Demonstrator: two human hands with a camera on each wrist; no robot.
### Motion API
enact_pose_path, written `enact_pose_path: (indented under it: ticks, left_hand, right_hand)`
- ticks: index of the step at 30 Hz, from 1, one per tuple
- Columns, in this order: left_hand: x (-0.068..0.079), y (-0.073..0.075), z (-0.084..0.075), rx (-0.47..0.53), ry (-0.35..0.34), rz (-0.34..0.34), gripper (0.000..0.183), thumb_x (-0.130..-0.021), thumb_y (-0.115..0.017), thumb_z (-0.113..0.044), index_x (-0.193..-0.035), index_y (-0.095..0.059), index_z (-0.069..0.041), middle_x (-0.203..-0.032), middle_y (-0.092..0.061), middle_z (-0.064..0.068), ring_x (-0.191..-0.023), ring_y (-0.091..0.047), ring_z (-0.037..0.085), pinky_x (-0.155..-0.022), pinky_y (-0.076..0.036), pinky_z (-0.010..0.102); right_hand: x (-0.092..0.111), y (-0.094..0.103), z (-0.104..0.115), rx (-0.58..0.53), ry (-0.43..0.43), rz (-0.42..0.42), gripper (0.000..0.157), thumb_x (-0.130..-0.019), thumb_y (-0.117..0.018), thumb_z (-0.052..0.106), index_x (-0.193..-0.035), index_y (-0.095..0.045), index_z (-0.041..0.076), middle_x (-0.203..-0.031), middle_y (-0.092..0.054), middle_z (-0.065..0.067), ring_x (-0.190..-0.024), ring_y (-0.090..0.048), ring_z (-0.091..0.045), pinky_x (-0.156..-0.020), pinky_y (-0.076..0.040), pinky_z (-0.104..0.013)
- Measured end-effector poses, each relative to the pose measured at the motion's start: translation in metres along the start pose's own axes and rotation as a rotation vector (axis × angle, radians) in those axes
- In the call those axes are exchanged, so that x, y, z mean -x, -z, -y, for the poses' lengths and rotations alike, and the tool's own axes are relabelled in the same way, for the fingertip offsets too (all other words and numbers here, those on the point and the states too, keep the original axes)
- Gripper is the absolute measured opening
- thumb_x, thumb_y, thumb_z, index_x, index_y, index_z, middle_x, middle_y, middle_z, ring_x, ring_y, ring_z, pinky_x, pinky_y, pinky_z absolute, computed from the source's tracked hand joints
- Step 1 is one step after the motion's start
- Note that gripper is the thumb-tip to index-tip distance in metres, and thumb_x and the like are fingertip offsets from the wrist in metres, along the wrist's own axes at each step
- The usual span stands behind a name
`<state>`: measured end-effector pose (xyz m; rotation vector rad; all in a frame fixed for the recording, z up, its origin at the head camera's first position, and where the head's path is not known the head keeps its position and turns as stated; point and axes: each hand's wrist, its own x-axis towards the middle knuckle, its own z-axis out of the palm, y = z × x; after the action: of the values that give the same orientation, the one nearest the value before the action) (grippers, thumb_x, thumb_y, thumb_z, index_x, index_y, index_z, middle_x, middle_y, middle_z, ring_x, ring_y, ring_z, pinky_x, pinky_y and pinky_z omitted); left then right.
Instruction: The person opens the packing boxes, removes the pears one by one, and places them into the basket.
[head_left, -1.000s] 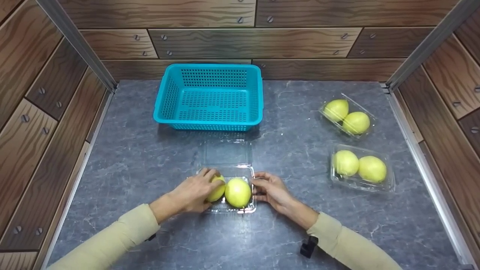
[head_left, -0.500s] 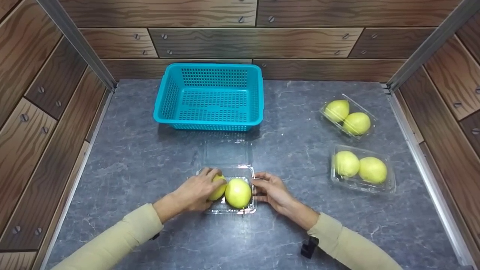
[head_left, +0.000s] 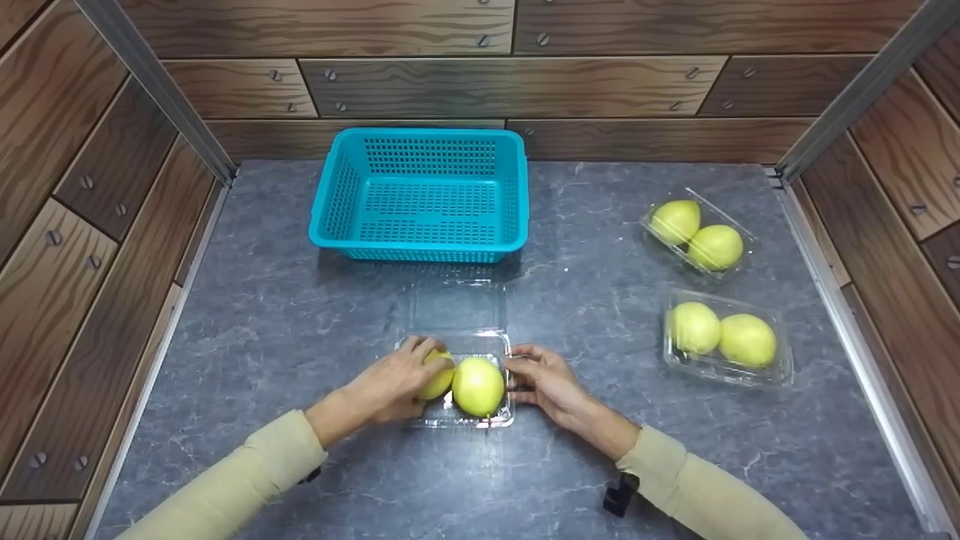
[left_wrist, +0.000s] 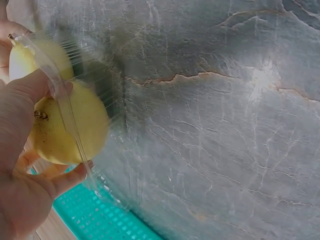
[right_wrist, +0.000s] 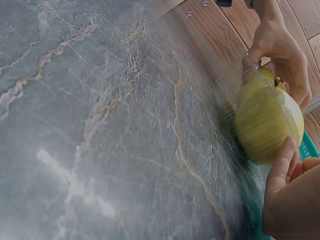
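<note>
An open clear plastic clamshell [head_left: 457, 421] lies in front of me with its lid folded back, away from me. It holds two yellow fruits that look like pears. My left hand [head_left: 394, 381] has its fingers curled round the left pear [left_wrist: 72, 122], which it partly covers. The right pear [head_left: 478, 387] sits beside it, against the box's right side. My right hand [head_left: 551, 386] rests its fairly straight fingers against the right wall and rim of the box. In the right wrist view, one finger [right_wrist: 282, 162] lies close against a pear at the rim.
A turquoise perforated basket [head_left: 420, 246] stands behind the clamshell, with nothing in it. At the right lie two other clear boxes, a far one [head_left: 739, 217] and a nearer one [head_left: 784, 352], each with two pears. Wood-patterned walls [head_left: 510, 86] enclose the grey table.
Both hands keep nearly the same position at the box. The left hand and its pear have shifted only very slightly; the view itself moves a little.
</note>
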<state>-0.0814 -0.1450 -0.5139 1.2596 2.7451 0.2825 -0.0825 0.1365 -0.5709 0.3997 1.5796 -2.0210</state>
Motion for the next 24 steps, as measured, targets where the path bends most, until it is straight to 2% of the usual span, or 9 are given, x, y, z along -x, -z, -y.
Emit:
enact_pose_path:
  ticks: [7,16,24]
  left_hand:
    - [-0.002,0.011,-0.004,0.050,0.018,-0.001,0.069,-0.073,-0.091,-0.009,-0.135,-0.061,-0.010,-0.139,-0.057,0.016,-0.123,-0.058,0.035,-0.098,-0.064,0.046]
    - [-0.012,0.035,-0.002,0.057,0.016,-0.031,0.067,-0.075,-0.092,-0.013,-0.134,-0.061,-0.009,-0.139,-0.056,0.017,-0.122,-0.058,0.036,-0.093,-0.066,0.045]
    - [-0.028,0.064,0.011,0.091,0.089,-0.026,0.071,-0.075,-0.092,-0.011,-0.138,-0.059,-0.009,-0.147,-0.052,0.018,-0.133,-0.054,0.039,-0.099,-0.064,0.051]
  right_hand:
    - [0.002,-0.001,0.000,-0.007,0.014,0.007,0.021,-0.097,-0.071,0.010,-0.116,-0.061,0.008,-0.095,-0.065,0.001,-0.075,-0.064,-0.012,-0.068,-0.063,-0.026]
    - [-0.001,0.001,0.001,-0.009,0.002,0.018,0.021,-0.097,-0.069,0.008,-0.117,-0.060,0.008,-0.095,-0.065,0.001,-0.076,-0.065,-0.013,-0.068,-0.063,-0.026]
    - [-0.001,0.003,0.002,-0.014,-0.006,0.042,0.023,-0.097,-0.070,0.008,-0.117,-0.060,0.008,-0.095,-0.065,0.000,-0.077,-0.065,-0.013,-0.069,-0.064,-0.026]
